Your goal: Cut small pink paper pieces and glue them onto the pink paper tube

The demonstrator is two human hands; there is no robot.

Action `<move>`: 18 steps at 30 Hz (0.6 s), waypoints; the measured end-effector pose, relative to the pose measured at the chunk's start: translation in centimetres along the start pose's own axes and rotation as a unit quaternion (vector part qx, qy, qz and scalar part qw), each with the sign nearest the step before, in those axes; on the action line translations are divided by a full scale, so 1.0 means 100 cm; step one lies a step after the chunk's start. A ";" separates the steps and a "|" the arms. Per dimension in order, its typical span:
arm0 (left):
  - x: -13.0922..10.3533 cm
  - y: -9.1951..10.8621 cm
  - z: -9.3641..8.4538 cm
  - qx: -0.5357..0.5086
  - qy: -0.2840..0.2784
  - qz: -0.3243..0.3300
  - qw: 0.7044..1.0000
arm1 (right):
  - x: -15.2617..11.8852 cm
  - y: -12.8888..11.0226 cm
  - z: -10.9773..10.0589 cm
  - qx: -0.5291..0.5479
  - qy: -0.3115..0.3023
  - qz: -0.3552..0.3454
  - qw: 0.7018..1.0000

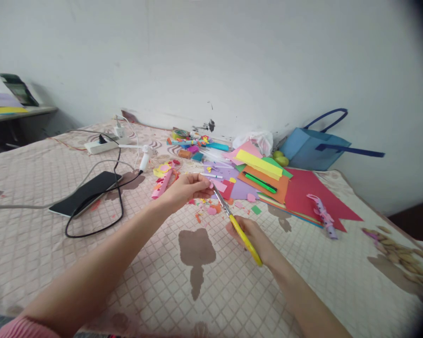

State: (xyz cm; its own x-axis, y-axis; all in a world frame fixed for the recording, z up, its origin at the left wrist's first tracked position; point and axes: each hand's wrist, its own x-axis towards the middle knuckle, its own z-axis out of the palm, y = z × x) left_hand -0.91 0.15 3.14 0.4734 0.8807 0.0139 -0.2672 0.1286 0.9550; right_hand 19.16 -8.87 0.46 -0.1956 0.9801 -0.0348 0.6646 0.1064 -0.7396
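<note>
While the yellow-handled scissors [238, 226] are gripped in the right hand [255, 234], a small pink paper piece [211, 185] is pinched at their blade tips [216, 189] by the left hand [188, 186]. Below the scissors, a counter [137, 305] is covered by a lattice-patterned cloth [155, 281]; beyond them, a white wall [183, 56] is marked by dark smudges [211, 125]. The paper piece is partly hidden by fingers [200, 179], and whether the blades [223, 199] are parted cannot be told. Far right of the scissors, brown pieces [396, 255] are blurred beyond identification.
</note>
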 end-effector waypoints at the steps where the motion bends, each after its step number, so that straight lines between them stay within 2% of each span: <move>1: 0.000 0.000 0.000 0.000 0.001 0.000 1.000 | 0.000 -0.001 -0.001 0.003 -0.003 0.002 1.000; 18: 0.000 -0.001 0.001 -0.002 0.005 0.005 1.000 | -0.002 -0.009 -0.003 0.033 -0.005 0.021 0.999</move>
State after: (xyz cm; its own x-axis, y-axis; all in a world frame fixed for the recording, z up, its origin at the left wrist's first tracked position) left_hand -0.79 0.05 3.09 0.4618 0.8868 0.0195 -0.2748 0.1221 0.9537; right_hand 18.86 -9.09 1.34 -0.1763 0.9816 -0.0737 0.6230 0.0533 -0.7804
